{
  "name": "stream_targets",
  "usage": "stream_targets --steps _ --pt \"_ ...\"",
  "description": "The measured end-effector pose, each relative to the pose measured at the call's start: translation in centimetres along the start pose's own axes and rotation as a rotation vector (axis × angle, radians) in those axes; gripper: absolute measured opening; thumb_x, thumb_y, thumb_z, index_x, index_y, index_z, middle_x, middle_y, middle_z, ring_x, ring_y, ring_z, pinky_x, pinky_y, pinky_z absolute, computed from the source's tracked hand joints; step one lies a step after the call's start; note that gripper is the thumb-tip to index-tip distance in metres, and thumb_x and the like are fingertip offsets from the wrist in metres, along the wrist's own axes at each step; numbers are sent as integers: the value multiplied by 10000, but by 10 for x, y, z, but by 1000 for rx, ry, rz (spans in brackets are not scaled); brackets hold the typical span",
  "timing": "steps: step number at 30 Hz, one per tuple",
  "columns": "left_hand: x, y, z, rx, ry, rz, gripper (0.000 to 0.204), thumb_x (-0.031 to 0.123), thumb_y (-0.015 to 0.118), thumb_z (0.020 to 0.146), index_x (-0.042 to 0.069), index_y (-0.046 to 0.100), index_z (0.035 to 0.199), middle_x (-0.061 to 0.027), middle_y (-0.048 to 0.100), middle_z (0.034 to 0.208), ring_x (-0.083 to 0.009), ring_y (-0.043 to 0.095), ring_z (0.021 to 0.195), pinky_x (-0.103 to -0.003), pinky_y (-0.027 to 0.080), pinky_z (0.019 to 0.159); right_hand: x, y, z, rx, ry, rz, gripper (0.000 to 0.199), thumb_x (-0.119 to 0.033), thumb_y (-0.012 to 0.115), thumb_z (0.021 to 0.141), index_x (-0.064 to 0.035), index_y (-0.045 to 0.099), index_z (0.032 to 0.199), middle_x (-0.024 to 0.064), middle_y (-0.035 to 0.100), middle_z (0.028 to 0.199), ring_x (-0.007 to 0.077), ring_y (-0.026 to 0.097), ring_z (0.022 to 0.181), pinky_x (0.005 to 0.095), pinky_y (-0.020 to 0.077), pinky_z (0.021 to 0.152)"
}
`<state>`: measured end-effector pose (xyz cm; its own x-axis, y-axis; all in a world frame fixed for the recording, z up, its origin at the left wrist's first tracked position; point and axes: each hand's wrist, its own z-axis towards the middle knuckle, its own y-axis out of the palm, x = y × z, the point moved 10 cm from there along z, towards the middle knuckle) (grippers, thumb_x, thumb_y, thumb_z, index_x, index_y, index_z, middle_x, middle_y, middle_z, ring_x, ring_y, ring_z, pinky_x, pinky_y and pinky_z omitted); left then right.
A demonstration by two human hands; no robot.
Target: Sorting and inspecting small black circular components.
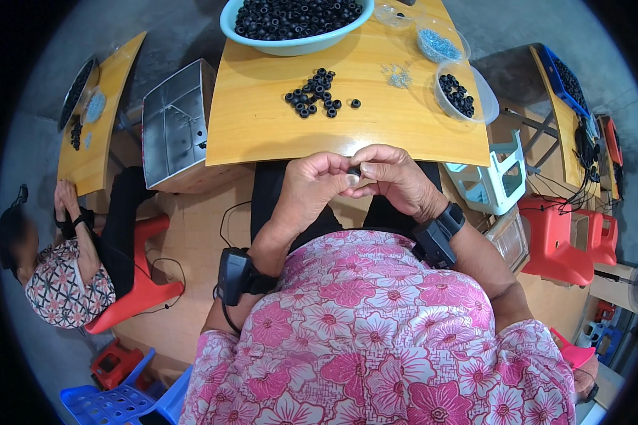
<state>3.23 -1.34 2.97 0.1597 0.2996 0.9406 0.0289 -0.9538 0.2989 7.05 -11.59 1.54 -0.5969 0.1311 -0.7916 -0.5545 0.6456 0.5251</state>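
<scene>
My left hand (pixel 310 185) and my right hand (pixel 397 181) meet just off the front edge of the table, fingertips pinched together. Between them is a small black ring-shaped part (pixel 354 171), mostly covered by the thumbs and fingers. Beyond my hands, a loose pile of similar black parts (pixel 312 91) lies on the yellow table (pixel 255 134), with a single one (pixel 356 103) off to its right. Farther right is a small heap of tiny clear or silvery pieces (pixel 397 76), too small to make out.
A light-blue basin (pixel 290 48) heaped with black parts stands at the back. On the right are a tub of black parts (pixel 456 95) and a bowl of small blue pieces (pixel 439 45). A lined box (pixel 174 127) stands left of the table. Another person (pixel 71 269) sits far left.
</scene>
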Motion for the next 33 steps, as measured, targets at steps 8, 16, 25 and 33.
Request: stream_targets --steps 8,16,25,33 --pt "-4 -4 5 27 29 146 162 24 695 816 -4 676 975 -15 634 852 -57 572 753 -193 468 692 9 -3 0 -45 145 17 289 -251 659 894 -26 614 1069 35 639 895 119 646 807 302 564 727" --pt "20 -2 9 43 197 333 161 17 740 752 14 709 910 14 565 819 -57 520 741 -201 436 684 12 -7 0 -139 177 -4 326 -278 671 883 13 639 1026 68 672 841 155 668 745 318 573 728" --pt "24 1 12 -2 238 461 175 -7 735 725 20 709 895 2 555 788 -71 534 715 -204 445 632 9 -13 2 -126 199 -95 288 -260 660 899 18 657 970 60 680 797 113 643 655 247 550 654" --pt "24 4 12 -27 231 468 177 -13 730 725 32 717 895 1 558 803 -70 539 724 -202 442 630 10 -10 0 -104 192 -73 286 -252 662 897 24 656 971 37 659 779 109 632 666 244 538 655"
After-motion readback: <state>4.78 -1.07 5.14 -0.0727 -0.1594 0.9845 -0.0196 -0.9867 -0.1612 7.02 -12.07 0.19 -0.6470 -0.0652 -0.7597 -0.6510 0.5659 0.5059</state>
